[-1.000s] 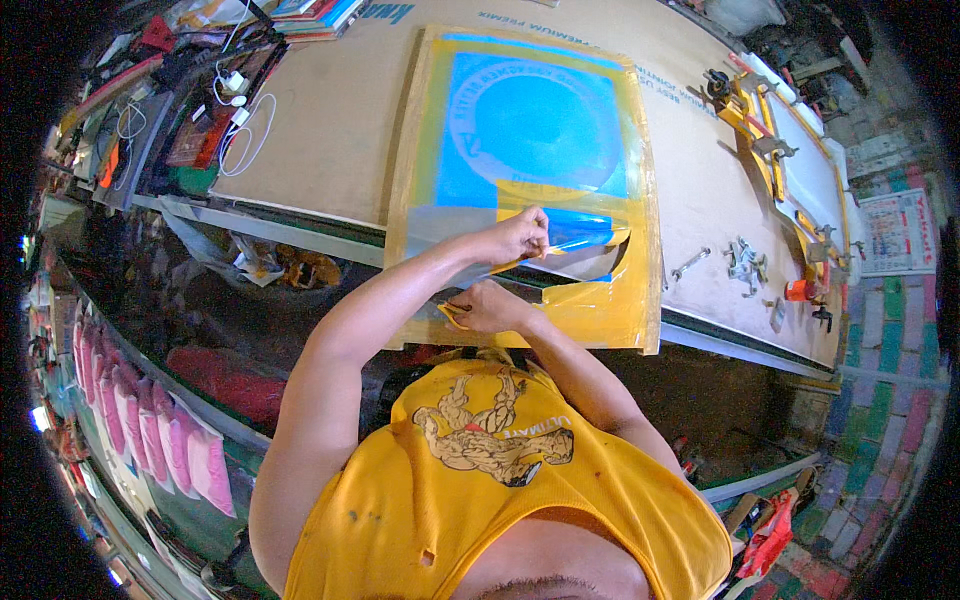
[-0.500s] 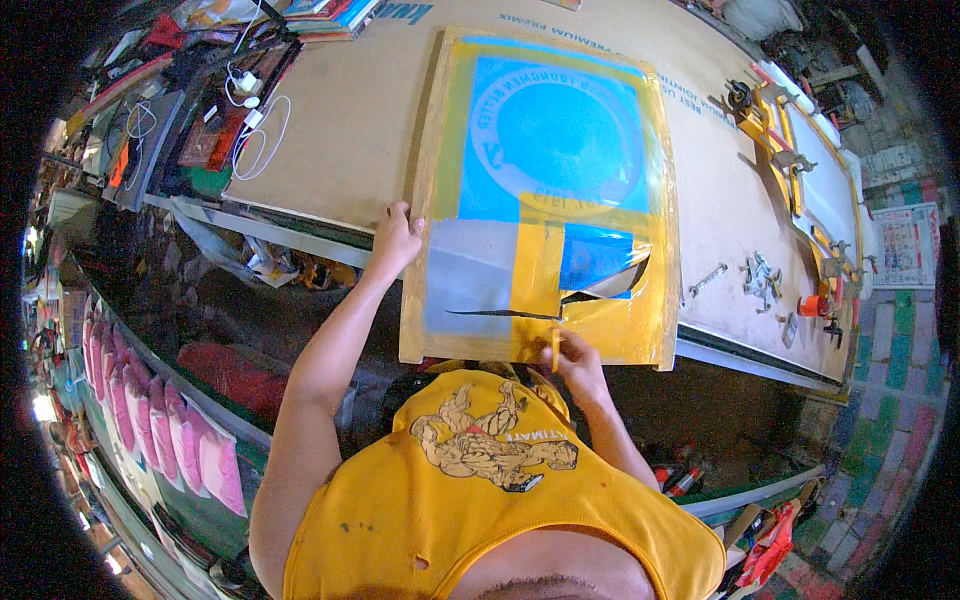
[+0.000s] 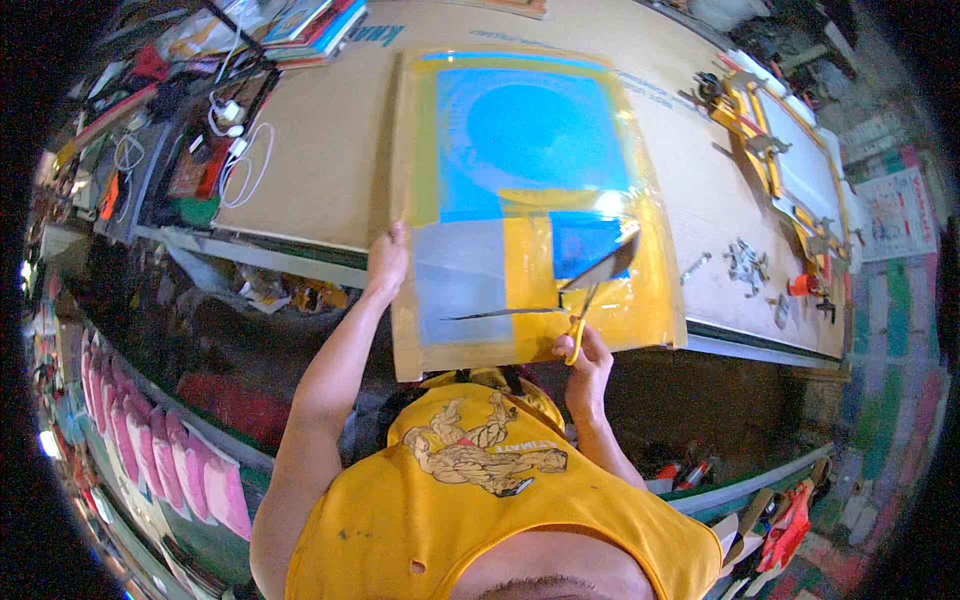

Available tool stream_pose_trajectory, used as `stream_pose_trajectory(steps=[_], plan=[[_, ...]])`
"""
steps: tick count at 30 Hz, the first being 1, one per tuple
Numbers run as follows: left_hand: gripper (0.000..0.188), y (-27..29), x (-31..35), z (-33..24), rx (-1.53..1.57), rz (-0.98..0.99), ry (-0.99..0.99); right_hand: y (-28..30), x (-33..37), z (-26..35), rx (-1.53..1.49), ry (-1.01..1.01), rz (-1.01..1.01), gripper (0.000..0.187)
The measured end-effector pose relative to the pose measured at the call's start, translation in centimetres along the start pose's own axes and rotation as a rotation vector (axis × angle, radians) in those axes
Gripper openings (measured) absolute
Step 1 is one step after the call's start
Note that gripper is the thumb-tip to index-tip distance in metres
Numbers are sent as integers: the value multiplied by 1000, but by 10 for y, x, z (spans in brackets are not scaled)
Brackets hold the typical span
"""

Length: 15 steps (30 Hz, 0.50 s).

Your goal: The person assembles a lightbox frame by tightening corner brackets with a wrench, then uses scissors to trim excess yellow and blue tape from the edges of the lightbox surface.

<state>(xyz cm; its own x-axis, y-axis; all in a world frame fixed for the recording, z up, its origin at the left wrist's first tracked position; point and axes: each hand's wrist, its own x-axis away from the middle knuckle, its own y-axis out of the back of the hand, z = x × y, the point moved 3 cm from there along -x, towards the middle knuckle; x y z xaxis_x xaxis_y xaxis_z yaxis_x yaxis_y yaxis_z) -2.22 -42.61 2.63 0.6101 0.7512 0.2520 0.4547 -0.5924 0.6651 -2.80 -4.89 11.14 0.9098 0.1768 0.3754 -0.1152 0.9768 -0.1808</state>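
A large screen frame (image 3: 640,310) with a yellow border and a blue round shape on its mesh overhangs the near edge of the brown worktable (image 3: 320,150). My left hand (image 3: 386,262) grips the frame's left edge. My right hand (image 3: 582,350) holds yellow-handled scissors (image 3: 578,318) at the frame's lower right. The blades sit at a slit in a shiny grey sheet (image 3: 470,285) that covers the frame's lower left. A flap of that sheet (image 3: 605,268) curls up beside the scissors.
A second yellow frame (image 3: 790,160) held in clamps lies at the table's right, with loose metal hardware (image 3: 745,260) near it. Books (image 3: 315,25), cables (image 3: 240,150) and clutter fill the far left. Pink cloths (image 3: 150,450) hang at lower left.
My left hand moved from the middle of the frame to its left edge. The frame shifted toward me over the table edge, and my right hand came up to its lower right with the scissors.
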Motion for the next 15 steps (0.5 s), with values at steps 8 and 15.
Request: stream_pose_trajectory(steps=[8,15], plan=[[62,-9,9,36,574,-83,219,59,-65,-3,32,246,184,50],[60,-85,38,6,831,-197,310,138,-137,9,-333,324,-81,40]])
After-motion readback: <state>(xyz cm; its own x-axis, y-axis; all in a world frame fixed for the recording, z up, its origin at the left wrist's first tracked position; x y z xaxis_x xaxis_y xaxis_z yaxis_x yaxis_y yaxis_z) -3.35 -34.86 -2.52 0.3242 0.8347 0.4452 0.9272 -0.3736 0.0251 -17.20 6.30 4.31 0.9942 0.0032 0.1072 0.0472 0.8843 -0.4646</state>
